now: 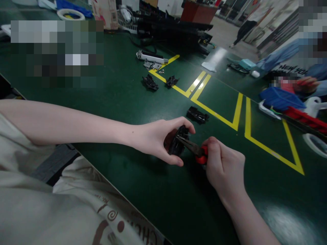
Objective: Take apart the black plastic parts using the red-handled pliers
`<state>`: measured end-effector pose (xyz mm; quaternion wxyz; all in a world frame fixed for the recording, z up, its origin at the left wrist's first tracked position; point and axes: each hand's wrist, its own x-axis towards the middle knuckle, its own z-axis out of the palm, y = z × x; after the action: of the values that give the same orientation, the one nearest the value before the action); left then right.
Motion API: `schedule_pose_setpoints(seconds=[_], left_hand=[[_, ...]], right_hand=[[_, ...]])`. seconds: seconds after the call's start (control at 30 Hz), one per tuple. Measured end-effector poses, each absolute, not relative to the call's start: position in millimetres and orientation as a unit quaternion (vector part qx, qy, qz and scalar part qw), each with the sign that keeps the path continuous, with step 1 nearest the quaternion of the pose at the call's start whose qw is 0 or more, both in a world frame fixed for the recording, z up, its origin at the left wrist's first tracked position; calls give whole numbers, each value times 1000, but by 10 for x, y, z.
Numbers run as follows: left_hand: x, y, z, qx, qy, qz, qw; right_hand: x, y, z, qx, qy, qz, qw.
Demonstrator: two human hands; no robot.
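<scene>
Black part held between thumb and curled fingers of left hand, apparently to brace it against the tool. Right hand wrapped round red-handled pliers, tips at the part. Another black piece lies just beyond the left fingers, seemingly within easy reach.

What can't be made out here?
All head view:
Black part: palm side, partly hidden by the left hand.
Pliers: handles mostly covered by the right hand.
Small bits near the yellow line: too small to identify.
White ring: cut off by right edge.
</scene>
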<state>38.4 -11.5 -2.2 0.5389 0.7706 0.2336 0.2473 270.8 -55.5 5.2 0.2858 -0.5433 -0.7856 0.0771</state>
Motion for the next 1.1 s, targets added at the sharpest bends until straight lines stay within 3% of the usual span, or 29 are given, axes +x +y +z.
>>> schedule_pose_setpoints(seconds=[1.1], left_hand=[[396, -106, -3, 769, 229, 250, 542]], right_hand=[[2691, -535, 77, -529, -783, 97, 313]])
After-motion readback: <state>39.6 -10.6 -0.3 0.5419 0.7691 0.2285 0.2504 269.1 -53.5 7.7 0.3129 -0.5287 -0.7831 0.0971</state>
